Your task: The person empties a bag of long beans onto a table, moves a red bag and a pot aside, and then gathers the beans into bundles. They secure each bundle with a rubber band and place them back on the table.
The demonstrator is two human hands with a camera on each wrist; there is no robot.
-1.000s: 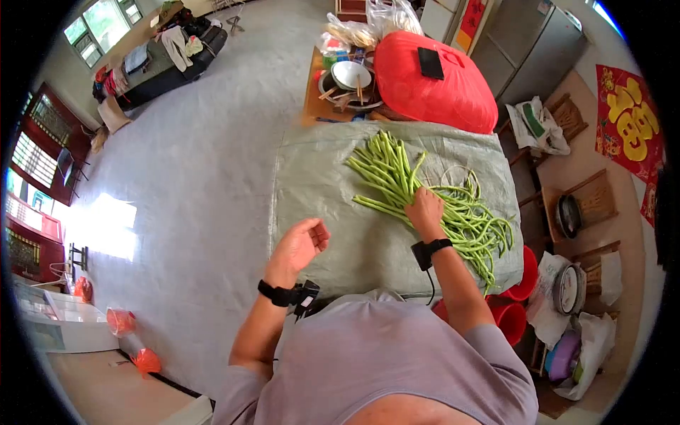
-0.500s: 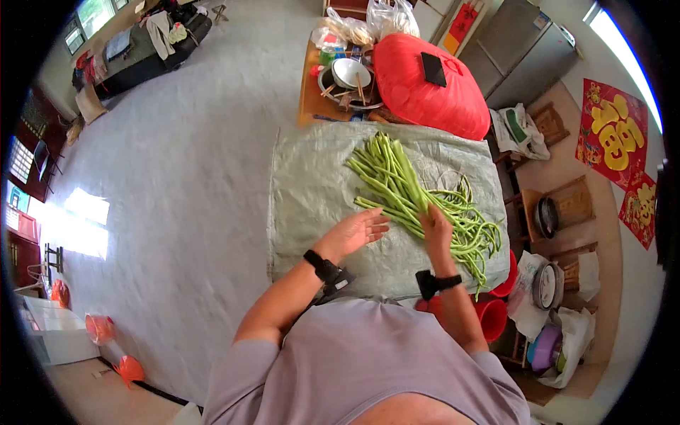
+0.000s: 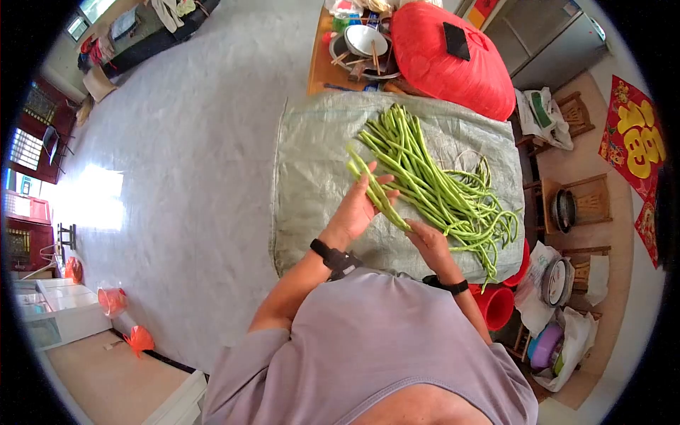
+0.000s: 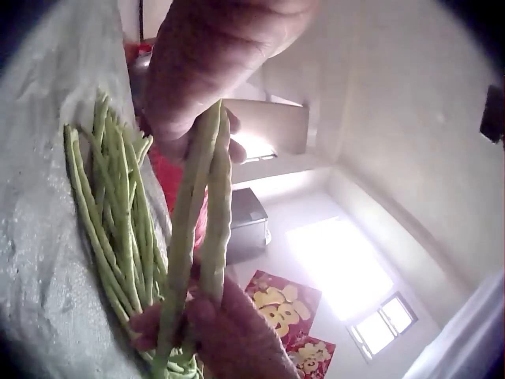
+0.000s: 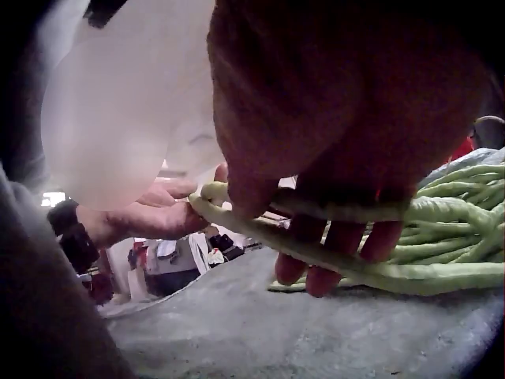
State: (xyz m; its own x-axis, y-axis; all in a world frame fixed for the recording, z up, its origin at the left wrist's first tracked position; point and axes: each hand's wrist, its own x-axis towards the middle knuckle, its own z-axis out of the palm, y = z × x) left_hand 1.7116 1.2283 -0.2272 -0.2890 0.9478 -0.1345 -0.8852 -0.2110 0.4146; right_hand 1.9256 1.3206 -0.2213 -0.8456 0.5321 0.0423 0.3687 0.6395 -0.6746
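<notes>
In the head view a few separate green beans [image 3: 379,195] slant across the left hand [image 3: 358,212], whose thumb and fingers hold them. The right hand [image 3: 431,248] pinches their lower end. In the left wrist view the beans [image 4: 183,237] run between the left hand [image 4: 229,59] at the top and the right hand [image 4: 237,335] below. The right wrist view shows the right hand's fingers [image 5: 343,245] round beans, with the left hand [image 5: 150,217] at their tips. A large bunch of long beans [image 3: 425,170] lies beside the hands on a grey-green woven sheet [image 3: 312,163].
Behind the sheet stand a red cover [image 3: 439,64] with a black phone [image 3: 456,40] on it, and a white bowl [image 3: 365,40] with chopsticks on a wooden table [image 3: 319,71]. Red buckets [image 3: 494,304] stand below the sheet's right edge; chairs [image 3: 584,198] line the wall.
The right hand has left the bunch and moved down towards the body, with a few beans now apart from it. The left hand has moved up and right and now holds them too.
</notes>
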